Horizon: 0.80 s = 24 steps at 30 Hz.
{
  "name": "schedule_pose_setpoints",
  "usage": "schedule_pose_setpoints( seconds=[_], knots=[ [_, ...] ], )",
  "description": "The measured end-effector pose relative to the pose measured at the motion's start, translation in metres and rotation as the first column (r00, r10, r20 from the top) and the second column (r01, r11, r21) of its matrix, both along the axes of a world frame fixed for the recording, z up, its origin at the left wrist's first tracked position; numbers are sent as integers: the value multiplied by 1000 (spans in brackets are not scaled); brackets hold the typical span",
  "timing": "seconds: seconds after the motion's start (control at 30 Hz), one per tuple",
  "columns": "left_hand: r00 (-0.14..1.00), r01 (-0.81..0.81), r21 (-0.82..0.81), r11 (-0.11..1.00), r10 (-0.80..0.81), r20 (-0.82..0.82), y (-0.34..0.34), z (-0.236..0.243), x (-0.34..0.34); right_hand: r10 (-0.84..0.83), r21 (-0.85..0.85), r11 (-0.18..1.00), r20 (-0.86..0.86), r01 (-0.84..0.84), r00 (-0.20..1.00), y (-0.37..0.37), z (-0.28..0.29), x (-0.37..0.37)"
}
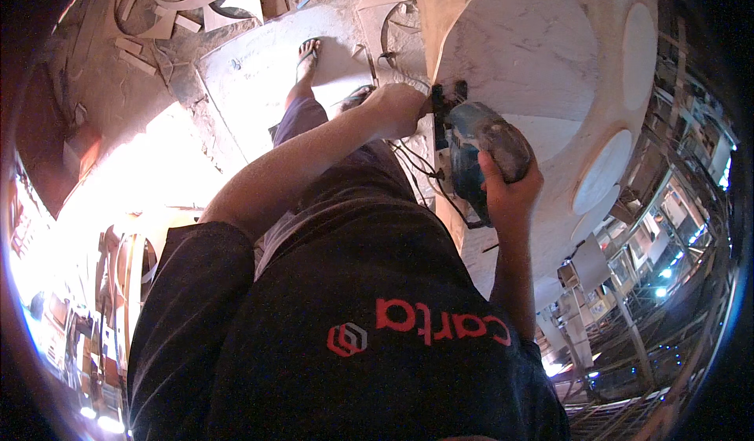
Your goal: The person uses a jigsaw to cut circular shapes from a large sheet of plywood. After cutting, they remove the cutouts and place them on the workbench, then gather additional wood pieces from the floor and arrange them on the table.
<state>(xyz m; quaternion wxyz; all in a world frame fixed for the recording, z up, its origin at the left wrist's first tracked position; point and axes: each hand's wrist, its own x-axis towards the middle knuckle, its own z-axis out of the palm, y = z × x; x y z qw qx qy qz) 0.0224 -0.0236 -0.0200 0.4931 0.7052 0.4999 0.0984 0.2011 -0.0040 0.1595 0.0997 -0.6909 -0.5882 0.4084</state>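
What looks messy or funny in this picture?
The board offcuts lie scattered and overlapping on the dusty floor at the upper left, instead of neatly stacked. Also, one foot wears only an open sandal, which seems odd around a power tool, held in the right hand.

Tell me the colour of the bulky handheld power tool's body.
The power tool is dark teal-blue with dusty grey parts; head view.

1. Curved wood offcuts [210, 1] lie heaped on the dusty floor [98, 95], upper left.
2. Two short strips [136, 58] lie just below them.
3. A white sheet [250, 87] lies flat nearby.
4. A small blue piece [304, 2] lies just past its upper edge.
5. Bright light washes the floor at left.
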Motion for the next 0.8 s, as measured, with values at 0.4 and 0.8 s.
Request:
schedule_pose_setpoints(
  seconds=[0.4,0.8],
  knots=[
    [999,34,39,999,-35,18,-3,-5,1,-22,-7,1000,-14,22,1000,3,4,-5],
    [999,37,-92,995,-37,2,6,17,-8,-49,-21,999,-8,49,999,6,7,-12]
  ],
)
